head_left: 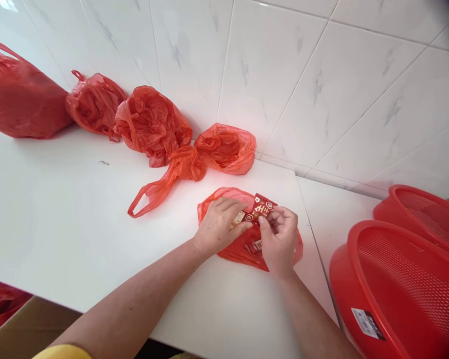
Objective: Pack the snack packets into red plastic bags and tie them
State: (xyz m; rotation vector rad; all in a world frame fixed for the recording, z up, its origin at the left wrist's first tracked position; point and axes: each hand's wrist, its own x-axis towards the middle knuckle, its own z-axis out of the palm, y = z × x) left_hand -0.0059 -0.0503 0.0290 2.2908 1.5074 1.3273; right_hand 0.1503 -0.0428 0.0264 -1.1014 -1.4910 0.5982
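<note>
A thin red plastic bag (pixel 235 252) lies spread on the white table, with its mouth facing up. Over it, my right hand (pixel 280 239) pinches a small dark red packet (pixel 262 207) with white and gold printing between thumb and fingers. My left hand (pixel 222 222) is at the bag's left side, its thumb and fingers closed around a small packet with a cream and gold face (pixel 238 218); part of that packet is hidden by the fingers. Between the hands, another small red and white packet (pixel 253 246) lies inside the bag.
Several red plastic bags stand along the tiled wall, including an open one (pixel 226 149), a crumpled one (pixel 153 124) and a large full one (pixel 22 97). A loose bag handle (pixel 149 197) trails over the table (pixel 78 214). Red perforated baskets (pixel 362 279) stand at the right.
</note>
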